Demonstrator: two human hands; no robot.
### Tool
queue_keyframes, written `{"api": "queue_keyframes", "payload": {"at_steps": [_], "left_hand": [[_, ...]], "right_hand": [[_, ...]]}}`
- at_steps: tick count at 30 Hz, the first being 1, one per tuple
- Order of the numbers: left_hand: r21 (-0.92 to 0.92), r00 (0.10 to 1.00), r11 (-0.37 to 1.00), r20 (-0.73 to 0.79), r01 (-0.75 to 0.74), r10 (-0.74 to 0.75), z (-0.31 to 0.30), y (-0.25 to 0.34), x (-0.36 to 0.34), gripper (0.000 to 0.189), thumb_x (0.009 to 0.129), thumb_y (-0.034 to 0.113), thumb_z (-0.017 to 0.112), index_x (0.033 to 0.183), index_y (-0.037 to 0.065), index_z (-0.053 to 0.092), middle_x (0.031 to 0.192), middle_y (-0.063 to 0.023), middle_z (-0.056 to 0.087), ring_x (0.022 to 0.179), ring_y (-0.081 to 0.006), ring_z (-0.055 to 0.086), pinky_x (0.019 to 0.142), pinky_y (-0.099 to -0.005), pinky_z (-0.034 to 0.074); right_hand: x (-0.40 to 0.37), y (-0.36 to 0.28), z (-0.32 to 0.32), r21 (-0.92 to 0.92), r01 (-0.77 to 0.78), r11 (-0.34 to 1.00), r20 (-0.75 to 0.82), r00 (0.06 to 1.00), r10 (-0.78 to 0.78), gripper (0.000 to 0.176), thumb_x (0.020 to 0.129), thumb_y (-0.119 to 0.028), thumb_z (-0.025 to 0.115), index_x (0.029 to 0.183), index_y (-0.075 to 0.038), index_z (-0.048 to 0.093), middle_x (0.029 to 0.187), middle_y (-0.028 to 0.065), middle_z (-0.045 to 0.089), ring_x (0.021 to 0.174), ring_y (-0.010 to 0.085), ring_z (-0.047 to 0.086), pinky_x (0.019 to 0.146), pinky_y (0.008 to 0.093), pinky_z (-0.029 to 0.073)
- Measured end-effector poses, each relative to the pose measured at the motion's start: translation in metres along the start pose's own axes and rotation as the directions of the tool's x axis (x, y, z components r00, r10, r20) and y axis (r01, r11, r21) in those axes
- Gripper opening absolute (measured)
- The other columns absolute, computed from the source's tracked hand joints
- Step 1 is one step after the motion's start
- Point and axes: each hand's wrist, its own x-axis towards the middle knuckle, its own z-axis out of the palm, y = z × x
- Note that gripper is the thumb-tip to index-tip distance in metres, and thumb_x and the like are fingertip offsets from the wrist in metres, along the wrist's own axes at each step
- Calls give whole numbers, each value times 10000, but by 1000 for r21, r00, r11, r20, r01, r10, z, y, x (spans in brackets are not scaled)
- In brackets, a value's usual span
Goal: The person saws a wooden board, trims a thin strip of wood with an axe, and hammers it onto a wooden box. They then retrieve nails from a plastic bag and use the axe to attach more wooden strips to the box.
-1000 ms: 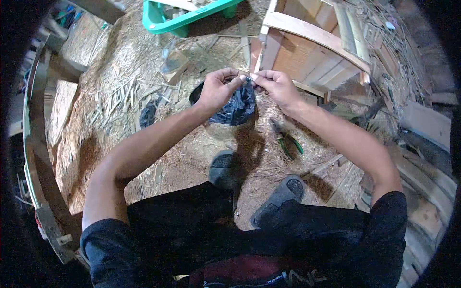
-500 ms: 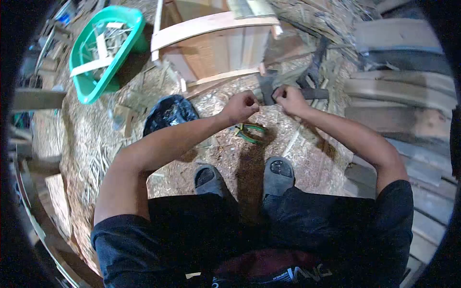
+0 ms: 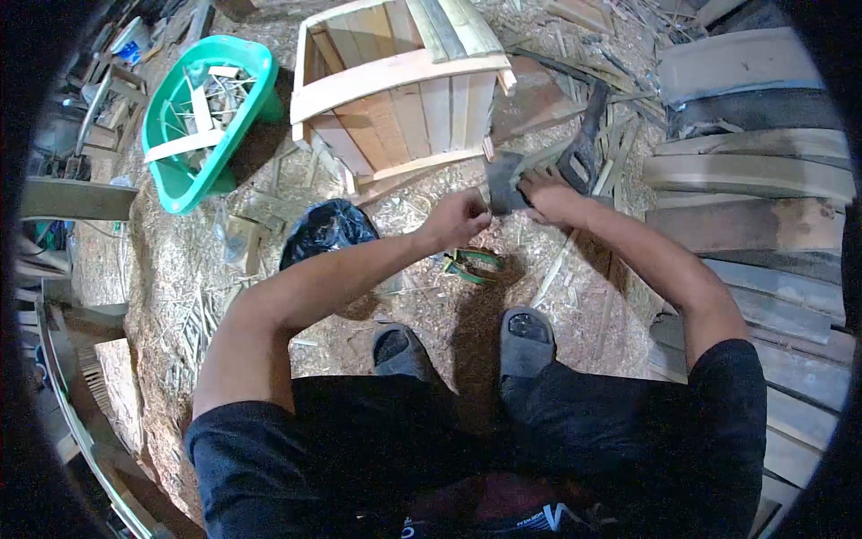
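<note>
My left hand (image 3: 456,221) is closed in a pinch above the sawdust floor, left of a dark tool. What it pinches is too small to make out. My right hand (image 3: 551,194) is over that dark tool with a flat grey blade (image 3: 504,178) and a looped handle (image 3: 576,165); its fingers reach forward, apart from the thumb. Green-handled pliers (image 3: 474,265) lie on the floor just below my left hand. Ahead of both hands stands a slatted wooden crate (image 3: 404,121) with curved top rails.
A green plastic tub (image 3: 162,193) holding wood scraps stands at the upper left. A black plastic bag (image 3: 328,232) sits left of my left hand. Stacked boards (image 3: 745,175) line the right side. My sandaled feet (image 3: 528,337) are below the pliers, among wood shavings.
My right hand has gone from a raised pinch to reaching over the dark tool, fingers loosened. My left hand stays pinched. The whole view has shifted slightly downward.
</note>
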Motion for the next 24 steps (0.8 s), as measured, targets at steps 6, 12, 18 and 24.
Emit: {"api": "queue_keyframes", "payload": {"at_steps": [6,12,18,24], "left_hand": [[-343,984,923,-88,-173,152,-27,56,-28,125,943,22,609,1062,-3,581,890,-57,663,843,-117,641,734,-278,535],[-262,915,918,-354,-298,196,-105,134,-38,136,933,39,639,1046,-10,697,1010,-57,716,899,-118,664,808,-276,543],[75,816,981,-546,-179,191,-197,166,0,214,896,182,700,1005,0,723,919,-90,739,864,-136,683,791,-289,532],[333,787,942,-573,-31,229,-199,142,51,213,870,200,706,940,1,736,793,-96,729,707,-143,681,680,-299,535]], "right_hand": [[-29,-21,-5,338,60,939,-124,992,-18,502,873,-375,613,1090,64,505,1076,277,483,1003,430,538,839,493,476],[-66,-52,-44,465,283,839,-492,870,-21,428,800,-223,714,1061,17,473,989,174,458,926,333,525,818,398,438],[-66,-85,-117,657,160,737,-514,810,282,569,813,-291,770,1134,10,408,1048,214,553,964,347,603,834,431,476],[-14,-66,-191,793,458,402,-604,679,417,500,885,-236,730,1152,0,378,1035,120,597,752,139,628,532,262,522]]}}
